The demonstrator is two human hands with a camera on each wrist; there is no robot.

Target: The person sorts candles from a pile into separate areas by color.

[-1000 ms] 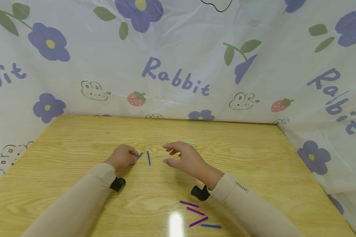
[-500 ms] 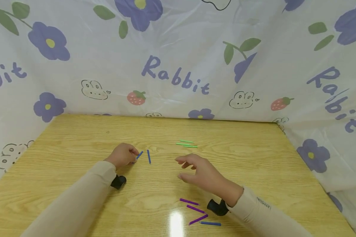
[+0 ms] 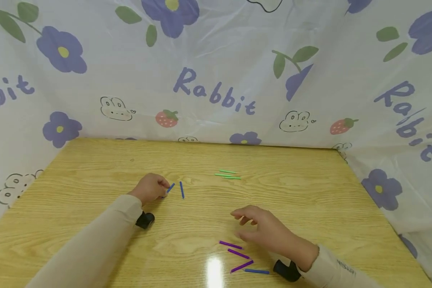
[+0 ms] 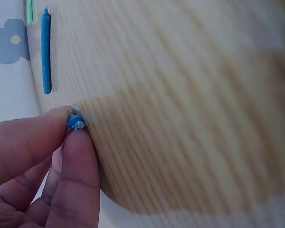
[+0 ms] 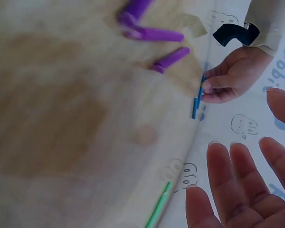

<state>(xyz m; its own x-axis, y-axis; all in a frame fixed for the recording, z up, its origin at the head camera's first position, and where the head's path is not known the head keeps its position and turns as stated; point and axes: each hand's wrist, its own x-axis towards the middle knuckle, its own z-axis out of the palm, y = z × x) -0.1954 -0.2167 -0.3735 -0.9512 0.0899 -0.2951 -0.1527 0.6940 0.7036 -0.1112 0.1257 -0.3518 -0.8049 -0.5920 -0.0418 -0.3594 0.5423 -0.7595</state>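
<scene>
My left hand (image 3: 150,189) pinches a blue stick (image 3: 171,187) between thumb and finger, low over the wooden table. In the left wrist view a blue tip (image 4: 76,122) shows between those fingertips. Just right of it lies a second blue stick (image 3: 181,190). My right hand (image 3: 270,232) hangs over the table with fingers apart and nothing between them. Close by on its left are three purple sticks (image 3: 238,253) and another blue stick (image 3: 257,271). Whether more is under my left fingers, I cannot tell.
Three green sticks (image 3: 224,175) lie farther back on the wooden table (image 3: 104,164). A white cloth (image 3: 216,52) printed with flowers, rabbits and strawberries hangs behind the table and along its sides.
My right hand has drawn back toward me and to the right, from near the green sticks, uncovering them. My left hand has stayed at the blue stick.
</scene>
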